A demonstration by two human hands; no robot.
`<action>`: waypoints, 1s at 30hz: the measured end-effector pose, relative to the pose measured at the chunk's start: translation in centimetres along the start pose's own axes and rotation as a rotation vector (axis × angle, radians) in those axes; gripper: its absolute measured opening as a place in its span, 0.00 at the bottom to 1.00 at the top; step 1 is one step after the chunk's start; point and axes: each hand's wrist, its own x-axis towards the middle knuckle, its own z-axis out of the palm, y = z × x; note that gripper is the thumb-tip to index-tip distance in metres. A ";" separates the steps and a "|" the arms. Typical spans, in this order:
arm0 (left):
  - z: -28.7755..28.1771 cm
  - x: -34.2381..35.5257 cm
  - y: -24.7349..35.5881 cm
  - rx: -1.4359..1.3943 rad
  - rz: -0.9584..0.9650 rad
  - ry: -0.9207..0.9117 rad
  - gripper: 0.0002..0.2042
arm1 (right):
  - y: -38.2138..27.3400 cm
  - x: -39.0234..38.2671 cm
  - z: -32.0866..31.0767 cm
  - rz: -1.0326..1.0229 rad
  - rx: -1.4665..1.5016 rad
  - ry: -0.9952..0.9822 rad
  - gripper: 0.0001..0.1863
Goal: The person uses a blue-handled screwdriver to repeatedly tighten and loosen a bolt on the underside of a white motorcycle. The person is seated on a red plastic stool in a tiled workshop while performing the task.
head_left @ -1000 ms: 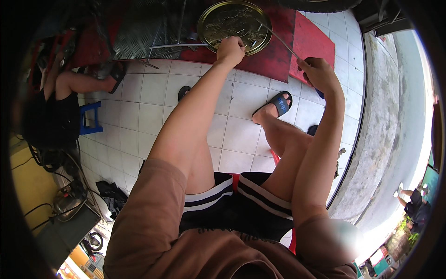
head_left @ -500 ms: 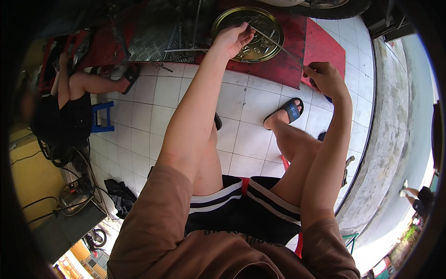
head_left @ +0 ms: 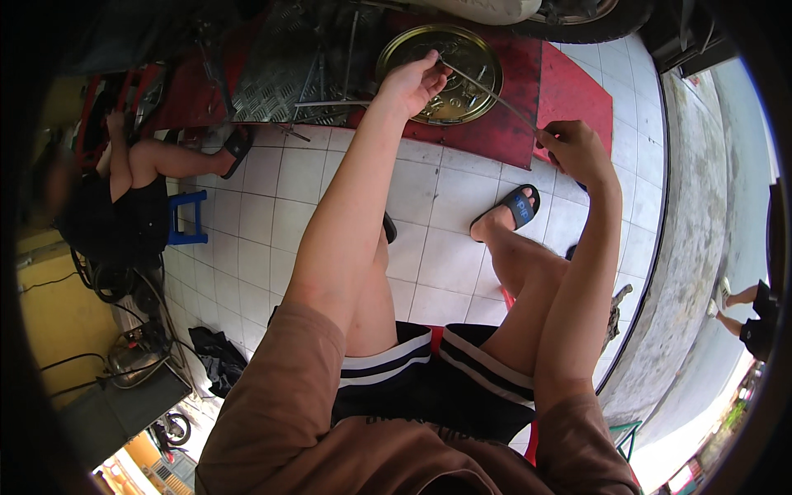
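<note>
Black clothes [head_left: 115, 206] at the far left, on another person, next to a blue stool [head_left: 189, 219]. Going right, bumpy silver plate [head_left: 272, 91] with thin bars near it, up by the red bench [head_left: 521, 132].

Then the left hand [head_left: 415, 86], over the side of the round gold tray [head_left: 404, 49]. Has thumb and fingers curled by the tip of a thin metal rod [head_left: 495, 95]; cannot tell if pinching or just close. One second ago, down at the near edge of the tray, apart from the tip; now up beside it. Tray flat on the bench, small shiny bits inside. Rod slanting over the tray, down past its right rim.

Lower, black slipper [head_left: 521, 208] on a foot, on white tiles [head_left: 429, 198]. Next, the right hand [head_left: 580, 153], pinching the rod's other end, same as half a second ago. Above, big black tyre [head_left: 598, 33], showing more than one second ago. Far right, bare legs [head_left: 745, 297] of someone else, higher in view than before.
</note>
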 end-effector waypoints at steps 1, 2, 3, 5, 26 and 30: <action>0.0 0.0 0.1 -0.018 -0.016 -0.008 0.08 | 0.0 0.0 0.0 0.012 0.017 -0.005 0.14; 0.0 -0.2 0.0 -0.037 -0.031 -0.017 0.08 | 0.0 -0.1 0.0 0.024 0.033 -0.010 0.14; 0.2 -0.3 0.4 -0.055 -0.039 -0.032 0.08 | -0.1 -0.1 -0.2 0.029 0.048 -0.007 0.13; 0.4 -0.8 0.7 -0.074 -0.065 -0.036 0.08 | 0.0 -0.2 -0.1 -0.015 0.066 0.031 0.12; 10.4 -7.0 7.1 0.675 1.136 0.163 0.10 | -5.6 -1.3 5.0 -0.287 0.878 -0.336 0.10; 11.7 -7.3 6.4 0.758 1.235 0.184 0.15 | -6.3 -1.7 5.6 -0.320 1.059 -0.336 0.13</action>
